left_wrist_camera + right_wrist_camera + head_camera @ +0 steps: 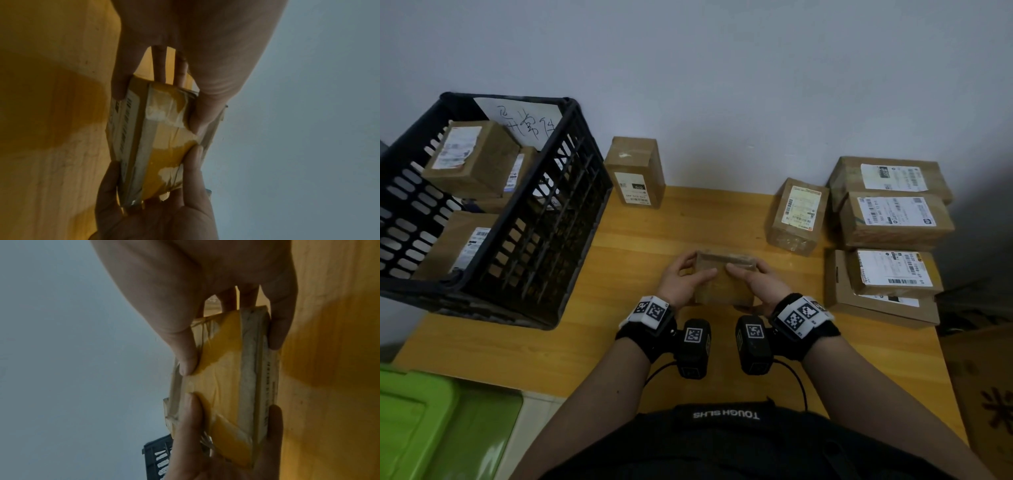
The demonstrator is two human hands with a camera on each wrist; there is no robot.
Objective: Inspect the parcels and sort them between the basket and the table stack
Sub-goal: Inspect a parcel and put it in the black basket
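Gripping parcel at table centre | left hand curled round left end | right hand curled round right end | basket at left edge

Green plastic bin at lower left, grey wall behind.

Both my forearms are bare, no sleeves. Each wrist has a black fuzzy band with a white block on top covered in black-and-white square tag markers. Below each band hangs a chunky black camera module with one more square tag on its face, and a thin black cable loops off each one back toward me. I'm wearing a black top with white lettering across the chest. My left hand and right hand have no gloves or rings.
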